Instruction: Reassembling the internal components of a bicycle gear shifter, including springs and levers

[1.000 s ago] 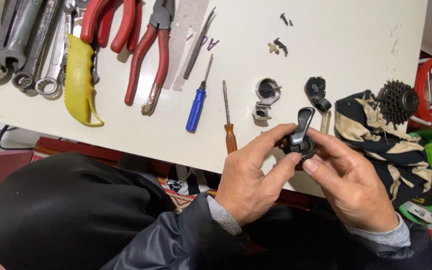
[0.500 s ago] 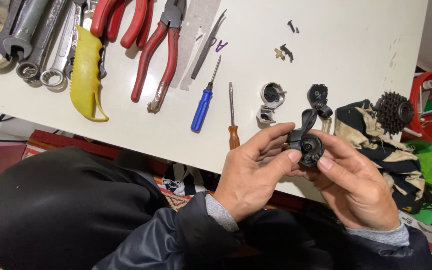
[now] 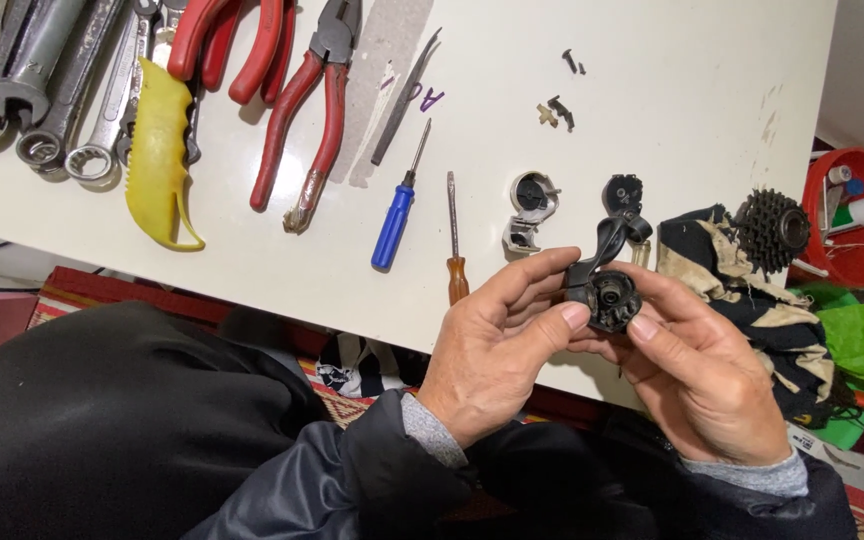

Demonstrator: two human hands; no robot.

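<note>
Both hands point(image 3: 592, 350) have barely shifted, gripping the round black shifter part point(image 3: 607, 285).

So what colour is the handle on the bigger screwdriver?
Blue, clearest in the head view.

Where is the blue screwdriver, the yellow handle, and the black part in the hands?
blue screwdriver point(image 3: 392, 227), head view, on its blue handle.
yellow handle point(image 3: 157, 150), head view, on its middle.
black part point(image 3: 612, 295), head view, on its round body.
</note>
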